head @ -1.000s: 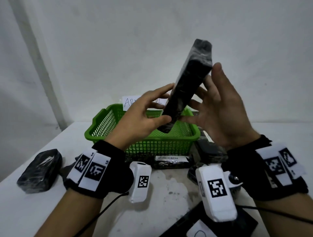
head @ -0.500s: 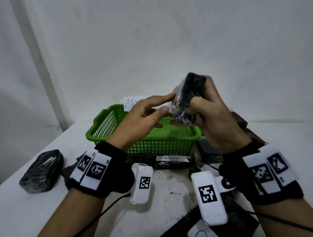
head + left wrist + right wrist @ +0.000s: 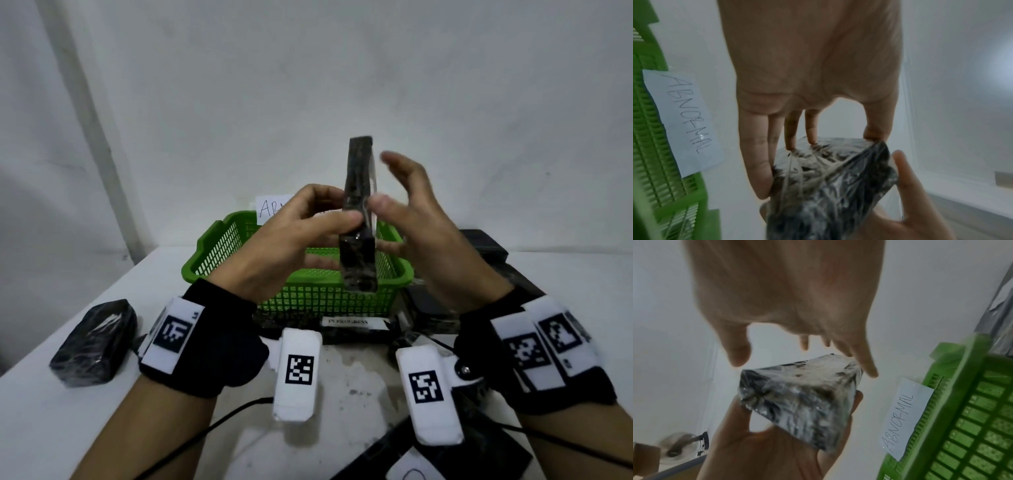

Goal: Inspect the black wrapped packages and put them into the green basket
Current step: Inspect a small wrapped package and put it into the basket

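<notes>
Since 0.5 s ago, right hand (image 3: pixel 431 240) let go, fingers spread; left hand (image 3: pixel 294 240) pinches black wrapped package (image 3: pixel 358 219) upright. Film looks slick, block stiff: grip flat faces mid-length.

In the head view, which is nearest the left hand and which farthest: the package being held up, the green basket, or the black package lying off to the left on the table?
1. Held black package, pinched by the left hand.
2. Green basket, just behind and below.
3. Lying black package, far left on the table.
</notes>
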Tool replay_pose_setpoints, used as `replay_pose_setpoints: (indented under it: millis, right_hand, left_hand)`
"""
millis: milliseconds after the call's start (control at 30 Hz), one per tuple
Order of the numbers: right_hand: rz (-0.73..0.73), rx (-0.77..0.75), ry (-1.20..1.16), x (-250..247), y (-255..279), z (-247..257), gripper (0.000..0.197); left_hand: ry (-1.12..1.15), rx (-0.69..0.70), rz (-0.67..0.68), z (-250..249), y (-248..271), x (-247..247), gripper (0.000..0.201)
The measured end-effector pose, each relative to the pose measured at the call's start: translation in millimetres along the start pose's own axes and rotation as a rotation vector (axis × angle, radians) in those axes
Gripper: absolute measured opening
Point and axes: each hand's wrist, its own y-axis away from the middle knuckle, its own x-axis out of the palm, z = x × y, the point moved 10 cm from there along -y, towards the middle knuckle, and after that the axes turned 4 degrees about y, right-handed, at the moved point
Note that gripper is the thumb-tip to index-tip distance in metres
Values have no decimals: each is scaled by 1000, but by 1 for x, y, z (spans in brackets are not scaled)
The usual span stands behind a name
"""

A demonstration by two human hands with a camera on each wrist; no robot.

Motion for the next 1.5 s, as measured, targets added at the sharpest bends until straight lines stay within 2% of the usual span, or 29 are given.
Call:
replay_pose_setpoints:
  millis: [100, 200, 267, 300, 400, 500, 567, 633, 700, 767, 833, 933, 1167, 1267, 1367, 1433, 1500]
  right_hand:
    - [-114, 166, -49, -16, 0, -14, 91]
    - [-199, 233, -90, -27, 1, -22, 72]
    - [-262, 208, -110, -32, 1, -20, 60]
    - [-274, 196, -111, -33, 0, -18, 61]
    - [-329, 154, -88, -40, 3, -15, 81]
    - [-384, 22, 95, -45, 8, 2, 88]
    - [-343, -40, 188, -42, 8, 7, 96]
    - [-222, -47, 66, -33, 4, 5, 99]
    - [-69, -9, -241, -20, 2, 6, 79]
    - [-5, 7, -435, -16, 4, 15, 52]
    - [-41, -16, -464, -21, 6, 20, 42]
    - [-122, -22, -362, -26, 2, 17, 36]
    - [-256, -229, -42, -26, 6, 34, 24]
    - [-274, -206, 40, -26, 7, 30, 32]
    - [-229, -172, 49, -20, 5, 26, 43]
    - [-186, -182, -27, -17, 4, 27, 44]
    - [-161, -198, -68, -18, 4, 27, 52]
  left_hand:
    - [-126, 61, 54, -5, 3, 6, 56]
    - [-245, 69, 118, -2, 4, 12, 62]
    - [-278, 52, 161, 2, 5, 16, 63]
    - [-286, 51, 185, 3, 5, 17, 65]
    - [-277, 54, 219, 3, 6, 21, 65]
    - [-276, 84, 161, 0, 4, 17, 53]
    - [-322, 117, 122, -2, 2, 14, 55]
    - [-410, 178, 100, -6, 1, 12, 69]
    - [-495, 247, 78, -12, 1, 11, 77]
    - [-531, 317, 43, -19, 2, 9, 73]
    - [-540, 353, 42, -22, 3, 9, 71]
    - [-545, 332, 101, -19, 3, 11, 77]
    - [-394, 226, 151, -14, 7, 14, 70]
    - [-372, 212, 165, -14, 9, 18, 68]
    - [-370, 245, 126, -16, 9, 14, 62]
    - [-320, 288, 94, -22, 8, 9, 52]
    - [-199, 328, 18, -29, 6, -3, 34]
